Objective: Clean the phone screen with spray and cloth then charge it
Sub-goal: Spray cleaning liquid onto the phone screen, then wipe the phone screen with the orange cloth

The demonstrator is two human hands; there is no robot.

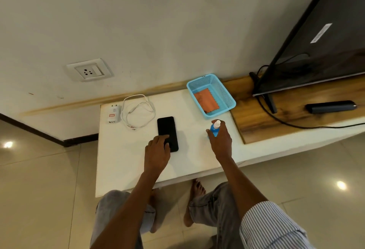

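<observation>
Left hand: fingers laid on the near end of the phone, steadying it flat on the white table; whether they curl round its edge I cannot tell.

Right hand: wrapped round a blue spray bottle, white nozzle up, standing right of the phone.

Step in hand, as I judge it: taking up the spray. Next it calls for aiming the nozzle at the dark screen and pressing.

Beyond the right hand: blue basket, holding an orange cloth lying flat; nothing else seen inside.

Beyond the left hand: coiled white cable, and left of it a white charger.

Farther, on the wall: socket, nothing plugged in.
</observation>
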